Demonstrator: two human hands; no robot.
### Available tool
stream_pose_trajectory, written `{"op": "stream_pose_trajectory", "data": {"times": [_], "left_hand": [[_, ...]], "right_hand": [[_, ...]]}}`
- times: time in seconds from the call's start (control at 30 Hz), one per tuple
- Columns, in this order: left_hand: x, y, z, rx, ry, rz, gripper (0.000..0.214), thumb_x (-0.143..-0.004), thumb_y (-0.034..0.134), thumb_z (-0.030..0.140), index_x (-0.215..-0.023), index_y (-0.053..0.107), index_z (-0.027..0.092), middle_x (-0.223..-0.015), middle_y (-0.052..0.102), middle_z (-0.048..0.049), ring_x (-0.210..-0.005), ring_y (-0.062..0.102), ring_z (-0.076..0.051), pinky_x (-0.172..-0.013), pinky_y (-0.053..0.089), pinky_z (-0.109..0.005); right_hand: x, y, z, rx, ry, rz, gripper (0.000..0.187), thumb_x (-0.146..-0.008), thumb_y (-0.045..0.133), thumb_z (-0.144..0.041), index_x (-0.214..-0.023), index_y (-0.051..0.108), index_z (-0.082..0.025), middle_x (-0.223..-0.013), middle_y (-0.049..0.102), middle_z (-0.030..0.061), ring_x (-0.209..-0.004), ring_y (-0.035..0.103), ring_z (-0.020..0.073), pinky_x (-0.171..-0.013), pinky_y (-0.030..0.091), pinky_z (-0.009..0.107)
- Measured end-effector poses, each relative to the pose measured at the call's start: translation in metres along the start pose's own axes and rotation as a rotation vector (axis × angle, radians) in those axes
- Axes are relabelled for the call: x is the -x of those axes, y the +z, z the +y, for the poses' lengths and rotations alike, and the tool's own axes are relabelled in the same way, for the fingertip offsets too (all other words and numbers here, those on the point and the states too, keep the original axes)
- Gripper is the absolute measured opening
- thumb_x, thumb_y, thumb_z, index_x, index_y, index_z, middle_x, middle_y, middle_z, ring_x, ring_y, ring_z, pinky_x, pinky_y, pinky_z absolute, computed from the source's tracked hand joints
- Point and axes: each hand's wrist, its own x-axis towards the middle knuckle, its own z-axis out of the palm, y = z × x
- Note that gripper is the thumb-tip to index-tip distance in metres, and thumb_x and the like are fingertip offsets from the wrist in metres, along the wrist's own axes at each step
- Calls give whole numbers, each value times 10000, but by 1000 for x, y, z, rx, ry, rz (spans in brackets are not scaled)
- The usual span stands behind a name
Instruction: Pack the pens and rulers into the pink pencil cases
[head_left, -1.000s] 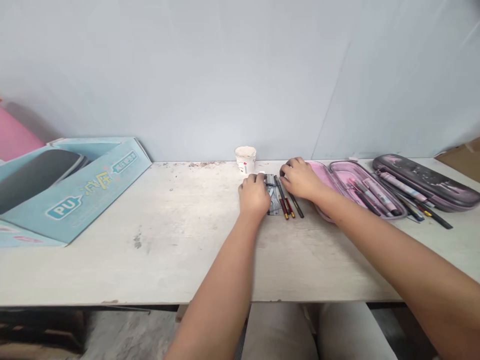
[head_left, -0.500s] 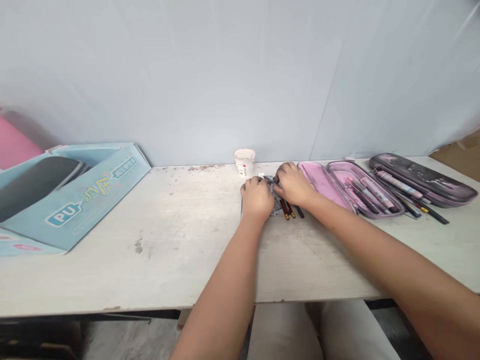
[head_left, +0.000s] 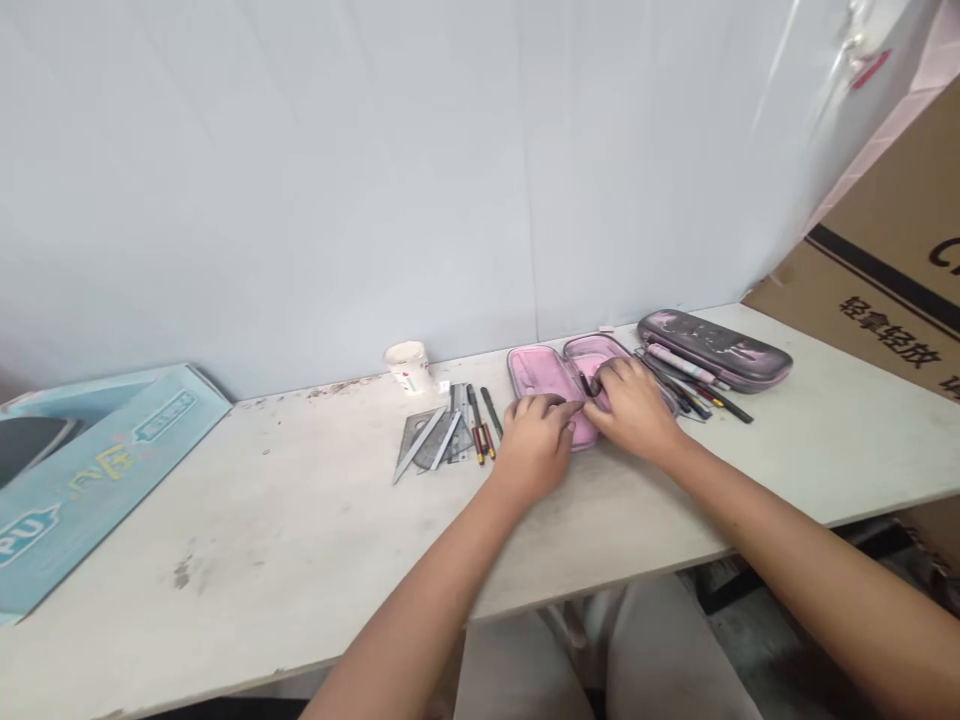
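dark item (head_left: 586, 384) by right hand (head_left: 634, 408) too small to tell, pink pencil case (head_left: 541, 368) partly hidden

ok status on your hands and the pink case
Left hand on near edge of open pink pencil case. Right hand over it, by a dark pen. Set squares beside, not blocking.

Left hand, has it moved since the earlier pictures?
Yes, rightward. Judged against the white cup, the left hand is farther away, past the pens, and its fingers now touch the pink case.
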Motion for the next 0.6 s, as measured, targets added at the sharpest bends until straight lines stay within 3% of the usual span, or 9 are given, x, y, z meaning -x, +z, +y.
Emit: {"op": "stream_pose_trajectory", "data": {"times": [0.17,0.33,0.47,0.6], "left_hand": [[-29,26,39,-87,32,-94,375,-889,362,384,-1190,528,236,-1136,551,-84,-1072,468,-241,-944,339,-418],[-36,35,50,-91,40,-104,363,-892,356,394,-1160,537,229,-1092,565,-77,-1046,486,-222,-943,343,-397],[-28,20,39,-39,17,-40,334,-905,335,355,-1126,550,225,-1104,576,-60,-1067,483,-204,-965,335,-375],[-8,-7,1,-32,-87,3,310,-900,342,305,-1105,560,224,-1108,588,-53,-1090,489,-196,-983,333,-378]], "right_hand": [[18,3,50,178,191,20,304,-804,429,-355,-878,593,-110,-942,576,170,-957,464,306,-790,352,401],[28,14,70,145,259,43,316,-825,416,-376,-875,593,-120,-907,573,156,-905,484,290,-740,366,378],[29,14,66,78,164,48,286,-833,419,-364,-844,592,-136,-893,564,139,-913,475,281,-753,369,369],[27,8,49,33,56,45,252,-835,416,-327,-863,589,-146,-897,554,126,-915,460,271,-765,366,366]]}}
